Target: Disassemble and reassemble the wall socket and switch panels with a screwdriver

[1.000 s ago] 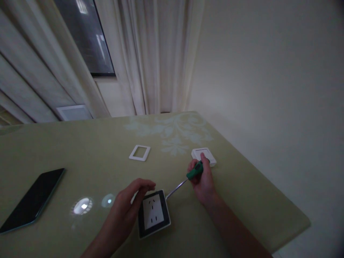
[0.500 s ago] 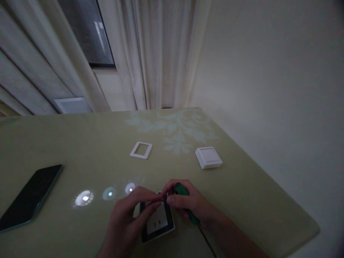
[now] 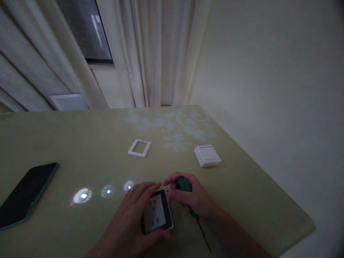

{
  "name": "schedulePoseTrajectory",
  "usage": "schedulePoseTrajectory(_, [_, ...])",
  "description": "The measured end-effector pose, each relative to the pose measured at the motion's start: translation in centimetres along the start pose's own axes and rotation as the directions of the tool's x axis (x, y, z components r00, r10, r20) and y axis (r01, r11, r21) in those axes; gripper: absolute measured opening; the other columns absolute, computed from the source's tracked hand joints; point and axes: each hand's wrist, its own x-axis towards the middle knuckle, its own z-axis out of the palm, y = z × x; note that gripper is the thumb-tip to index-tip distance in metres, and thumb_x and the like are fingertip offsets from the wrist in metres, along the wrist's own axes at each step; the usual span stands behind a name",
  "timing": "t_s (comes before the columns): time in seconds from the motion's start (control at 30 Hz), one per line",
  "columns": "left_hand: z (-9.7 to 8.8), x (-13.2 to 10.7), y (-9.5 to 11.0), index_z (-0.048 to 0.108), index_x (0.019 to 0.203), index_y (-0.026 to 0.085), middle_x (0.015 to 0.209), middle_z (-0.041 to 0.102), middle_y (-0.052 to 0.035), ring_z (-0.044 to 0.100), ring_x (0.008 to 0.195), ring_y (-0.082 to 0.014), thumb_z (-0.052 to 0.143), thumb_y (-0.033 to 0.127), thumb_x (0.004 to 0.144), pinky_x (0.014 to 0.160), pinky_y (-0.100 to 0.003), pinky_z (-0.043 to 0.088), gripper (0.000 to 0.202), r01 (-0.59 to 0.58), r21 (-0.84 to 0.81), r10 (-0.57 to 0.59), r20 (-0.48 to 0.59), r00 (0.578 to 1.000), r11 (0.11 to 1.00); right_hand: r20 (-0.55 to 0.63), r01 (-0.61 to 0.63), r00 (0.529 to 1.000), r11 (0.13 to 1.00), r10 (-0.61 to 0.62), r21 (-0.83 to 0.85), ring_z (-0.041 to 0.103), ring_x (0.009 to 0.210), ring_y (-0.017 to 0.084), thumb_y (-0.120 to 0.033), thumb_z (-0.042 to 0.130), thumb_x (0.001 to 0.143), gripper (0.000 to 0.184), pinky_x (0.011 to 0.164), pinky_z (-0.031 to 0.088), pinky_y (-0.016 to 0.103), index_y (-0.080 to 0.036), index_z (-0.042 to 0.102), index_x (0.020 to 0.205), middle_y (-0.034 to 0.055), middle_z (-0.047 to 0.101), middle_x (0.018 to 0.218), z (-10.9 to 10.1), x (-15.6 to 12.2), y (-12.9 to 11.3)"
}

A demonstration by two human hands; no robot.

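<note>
A wall socket [image 3: 156, 215] with a white face, dark slots and a black border lies on the table in front of me. My left hand [image 3: 129, 218] is wrapped round its left side, fingers along the far edge and thumb at the near edge. In my right hand [image 3: 199, 199] is a screwdriver [image 3: 184, 184] with a green handle; its thin shaft points down toward me, away from the socket. The thumb and index finger of that hand are close to the socket's far right corner. Something tiny shows between them, too small to name.
Beyond my hands lie a white square frame [image 3: 133, 153] and a white rocker switch [image 3: 208, 156]. A dark phone or tablet [image 3: 28, 193] rests at the left. The table [image 3: 80, 143] meets a wall [image 3: 268, 89] on its right; curtains [image 3: 163, 53] hang behind it.
My left hand has gone from a fingertip pinch above the socket to a grip round its left side. My right hand, with the screwdriver, has shifted slightly up.
</note>
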Motion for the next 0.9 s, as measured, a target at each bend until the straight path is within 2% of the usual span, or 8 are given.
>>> schedulePoseTrajectory(0.03, [0.1, -0.1, 0.0, 0.059, 0.153, 0.033, 0.143, 0.074, -0.0128, 0.072, 0.126, -0.042, 0.1, 0.044, 0.071, 0.104, -0.058, 0.063, 0.092, -0.02, 0.066, 0.017, 0.052, 0.999, 0.998, -0.007, 0.004, 1.0, 1.0, -0.004, 0.011, 0.042, 0.045, 0.005, -0.042, 0.092, 0.082, 0.034, 0.038, 0.026, 0.017, -0.02, 0.084, 0.107, -0.002, 0.075, 0.074, -0.2, 0.1, 0.0])
schedulePoseTrajectory(0.07, [0.3, -0.2, 0.0, 0.058, 0.153, 0.032, 0.143, 0.074, -0.0132, 0.073, 0.124, -0.0427, 0.1, 0.039, 0.068, 0.105, -0.06, 0.063, 0.094, -0.043, 0.114, 0.032, 0.091, 0.995, 0.993, -0.012, 0.011, 1.0, 1.0, -0.011, 0.024, 0.037, 0.042, 0.004, -0.042, 0.09, 0.084, 0.034, 0.036, 0.024, 0.016, -0.02, 0.084, 0.109, -0.002, 0.075, 0.073, -0.5, 0.1, 0.0])
schedulePoseTrajectory(0.13, [0.6, -0.3, 0.1, 0.057, 0.151, 0.031, 0.14, 0.076, -0.0118, 0.075, 0.119, -0.0402, 0.093, 0.029, 0.07, 0.103, -0.057, 0.063, 0.088, -0.069, 0.162, 0.05, 0.122, 0.991, 0.984, -0.022, 0.029, 0.999, 0.999, -0.028, 0.041, 0.034, 0.04, 0.002, -0.041, 0.087, 0.085, 0.031, 0.036, 0.023, 0.016, -0.019, 0.085, 0.107, -0.0013, 0.076, 0.072, -0.8, 0.2, 0.0])
schedulePoseTrajectory(0.3, [0.7, -0.3, 0.6, 0.054, 0.155, 0.033, 0.146, 0.073, -0.0085, 0.071, 0.128, -0.0374, 0.083, 0.02, 0.073, 0.11, -0.054, 0.058, 0.088, -0.063, 0.205, 0.059, 0.022, 0.998, 0.977, -0.01, 0.027, 1.0, 0.997, -0.027, 0.071, 0.036, 0.038, 0.002, -0.041, 0.086, 0.085, 0.026, 0.036, 0.023, 0.014, -0.018, 0.082, 0.096, 0.0018, 0.08, 0.072, -1.0, 0.4, -0.1])
schedulePoseTrajectory(0.53, [0.3, -0.4, 0.9, 0.055, 0.155, 0.032, 0.147, 0.071, -0.0097, 0.067, 0.13, -0.0378, 0.081, 0.024, 0.078, 0.11, -0.052, 0.057, 0.082, -0.071, 0.255, 0.086, -0.049, 0.995, 0.964, 0.016, 0.018, 1.0, 1.0, -0.019, 0.013, 0.041, 0.042, 0.004, -0.045, 0.09, 0.084, 0.033, 0.038, 0.031, 0.014, -0.019, 0.074, 0.095, 0.0037, 0.083, 0.078, -0.8, 0.0, -0.3])
schedulePoseTrajectory(0.7, [0.7, -0.5, 1.0, 0.055, 0.155, 0.033, 0.146, 0.071, -0.0105, 0.068, 0.129, -0.0382, 0.081, 0.026, 0.078, 0.109, -0.053, 0.057, 0.081, -0.045, 0.205, 0.062, -0.079, 0.995, 0.978, 0.017, -0.015, 1.0, 0.998, 0.016, -0.061, 0.047, 0.047, 0.007, -0.049, 0.091, 0.083, 0.036, 0.04, 0.032, 0.016, -0.02, 0.07, 0.089, 0.0049, 0.082, 0.078, -0.4, -0.4, -0.4])
schedulePoseTrajectory(0.9, [1.0, -0.5, 0.9, 0.056, 0.155, 0.035, 0.146, 0.071, -0.0103, 0.069, 0.128, -0.0385, 0.083, 0.023, 0.073, 0.109, -0.053, 0.059, 0.087, -0.024, 0.136, 0.035, -0.076, 0.996, 0.99, 0.019, 0.042, 0.999, 0.984, -0.039, -0.175, 0.045, 0.056, 0.009, -0.052, 0.095, 0.078, 0.037, 0.046, 0.033, 0.02, -0.02, 0.077, 0.085, -0.0027, 0.064, 0.073, -0.4, -0.2, -0.1])
